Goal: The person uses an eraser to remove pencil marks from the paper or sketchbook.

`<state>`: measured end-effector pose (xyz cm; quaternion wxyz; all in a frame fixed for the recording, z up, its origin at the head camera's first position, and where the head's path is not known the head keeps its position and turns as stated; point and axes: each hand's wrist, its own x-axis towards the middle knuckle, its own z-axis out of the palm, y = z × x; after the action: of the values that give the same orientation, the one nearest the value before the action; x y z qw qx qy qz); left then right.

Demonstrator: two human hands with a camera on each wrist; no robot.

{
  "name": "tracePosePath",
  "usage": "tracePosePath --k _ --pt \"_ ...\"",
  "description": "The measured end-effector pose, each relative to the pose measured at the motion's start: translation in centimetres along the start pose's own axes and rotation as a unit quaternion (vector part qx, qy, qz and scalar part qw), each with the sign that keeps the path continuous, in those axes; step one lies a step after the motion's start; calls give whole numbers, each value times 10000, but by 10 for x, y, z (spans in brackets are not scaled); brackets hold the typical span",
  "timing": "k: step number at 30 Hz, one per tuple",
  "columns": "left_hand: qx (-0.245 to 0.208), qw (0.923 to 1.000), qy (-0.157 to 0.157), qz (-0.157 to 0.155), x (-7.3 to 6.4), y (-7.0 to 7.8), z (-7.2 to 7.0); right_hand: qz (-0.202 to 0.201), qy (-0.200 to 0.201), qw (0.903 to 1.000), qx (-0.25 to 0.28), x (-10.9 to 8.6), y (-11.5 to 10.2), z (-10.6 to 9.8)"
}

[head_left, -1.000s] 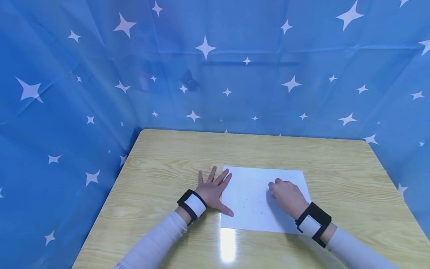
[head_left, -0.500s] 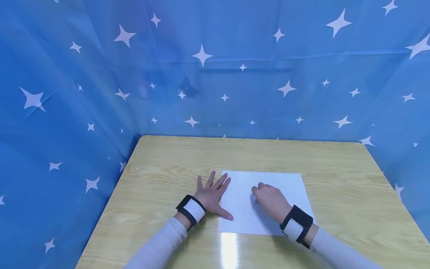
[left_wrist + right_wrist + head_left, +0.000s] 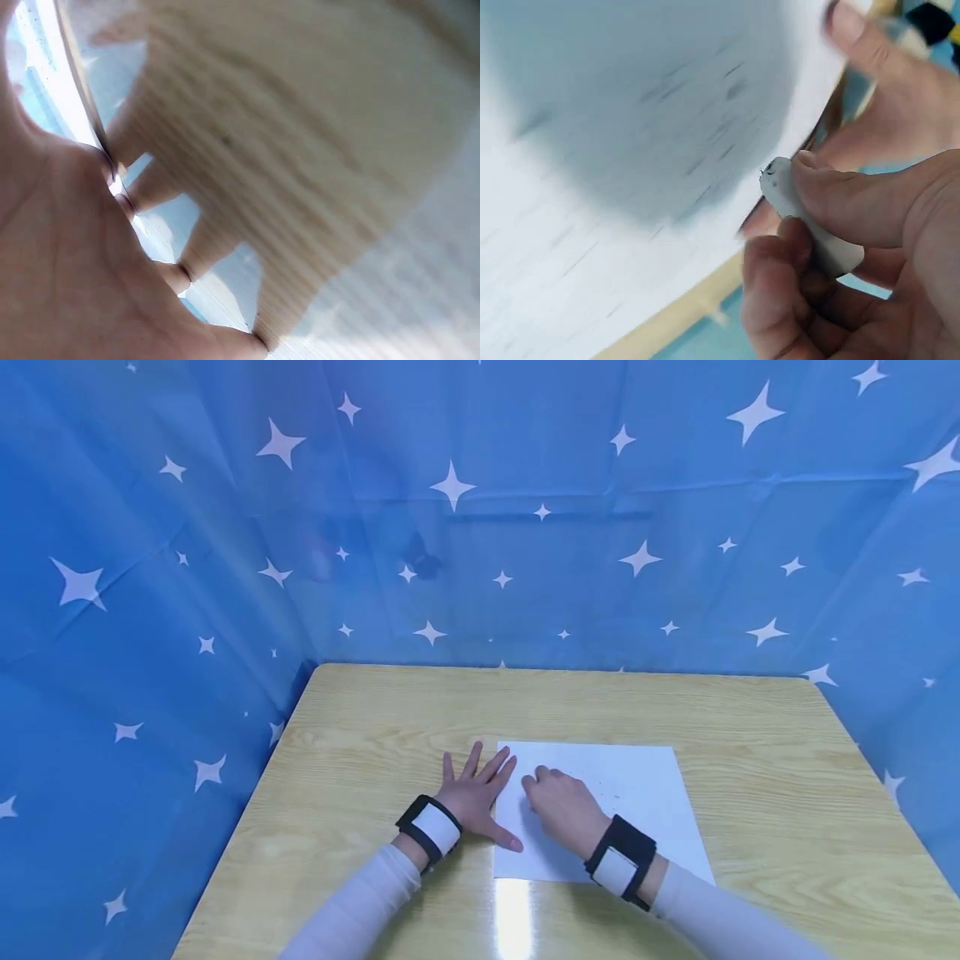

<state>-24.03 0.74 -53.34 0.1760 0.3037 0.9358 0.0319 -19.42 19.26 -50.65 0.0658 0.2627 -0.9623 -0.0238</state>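
Note:
My right hand (image 3: pixel 566 810) pinches a worn white eraser (image 3: pixel 831 249) between thumb and curled fingers, its tip smudged dark. In the head view that hand is over the left part of a white sheet of paper (image 3: pixel 645 785), and the eraser is hidden beneath it. Fingers spread, my left hand (image 3: pixel 471 800) lies flat across the sheet's left edge, the thumb and a fingertip reaching onto the paper. Dark eraser crumbs (image 3: pixel 735 90) are scattered over the sheet, streaked by motion in the right wrist view.
A light wooden table (image 3: pixel 390 710) carries the paper near its middle. Blue cloth with white stars (image 3: pixel 452 487) hangs behind and along the sides. Light glares off the table (image 3: pixel 513 914) in front of the sheet.
My right hand has slid leftward over the paper, from its right side to close by the left hand. The left hand keeps its place. The head view has tilted slightly upward.

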Motion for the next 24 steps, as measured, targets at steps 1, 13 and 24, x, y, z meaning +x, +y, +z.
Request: tracePosePath --k 1,13,24 --pt "-72 10000 11 16 1 1 3 -138 12 9999 -6 3 -5 2" --pt "-265 9995 68 172 0 -2 -1 1272 -678 9895 116 -54 65 -3" --pt "-149 9998 82 89 -5 3 -5 491 -402 9930 1001 3 2 1"
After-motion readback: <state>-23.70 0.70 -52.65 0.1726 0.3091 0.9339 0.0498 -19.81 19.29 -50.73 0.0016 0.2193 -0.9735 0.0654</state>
